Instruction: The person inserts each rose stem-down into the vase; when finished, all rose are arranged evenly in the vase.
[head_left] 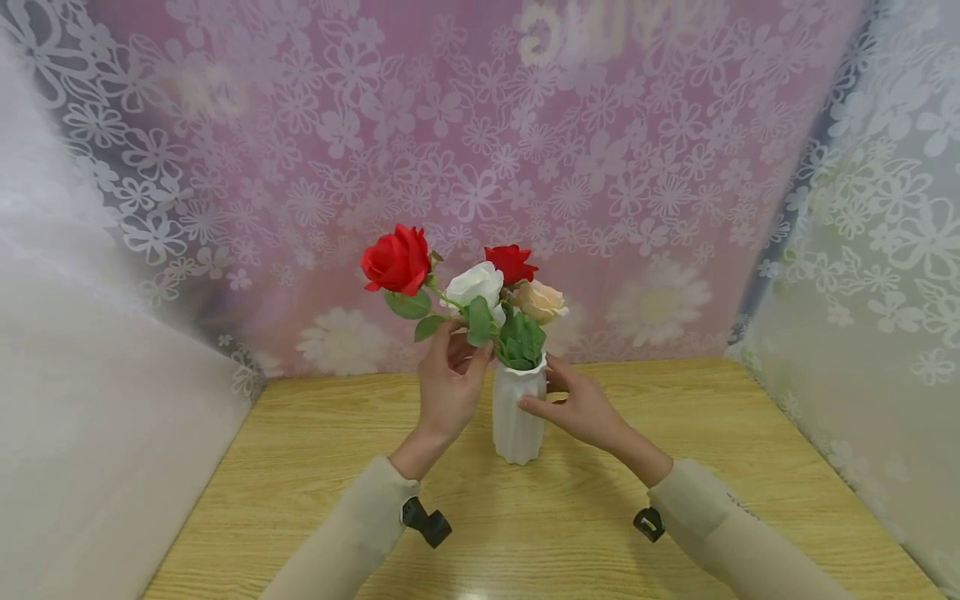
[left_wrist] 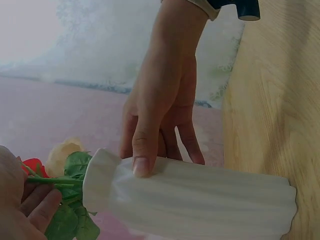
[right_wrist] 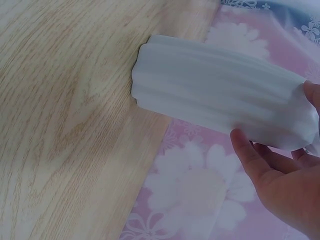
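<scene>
A white fluted vase (head_left: 517, 417) stands upright on the table. In it are a red rose (head_left: 510, 262), a peach rose (head_left: 542, 302) and a white rose (head_left: 477, 285), with green leaves at the mouth. Another red rose (head_left: 396, 260) leans out to the left. My left hand (head_left: 450, 383) holds green stems (left_wrist: 60, 181) just above the vase's mouth; which rose they belong to is partly hidden by leaves. With thumb in front and fingers behind, my right hand (head_left: 585, 408) grips the vase near its top. The vase fills much of the right wrist view, and part of that hand (right_wrist: 290, 185) shows there.
The wood-grain table (head_left: 337, 475) reaches back to a pink flowered curtain (head_left: 450, 150). Pale translucent sheets hang at the left (head_left: 97, 333) and right (head_left: 862, 317). Each forearm wears a dark wrist camera.
</scene>
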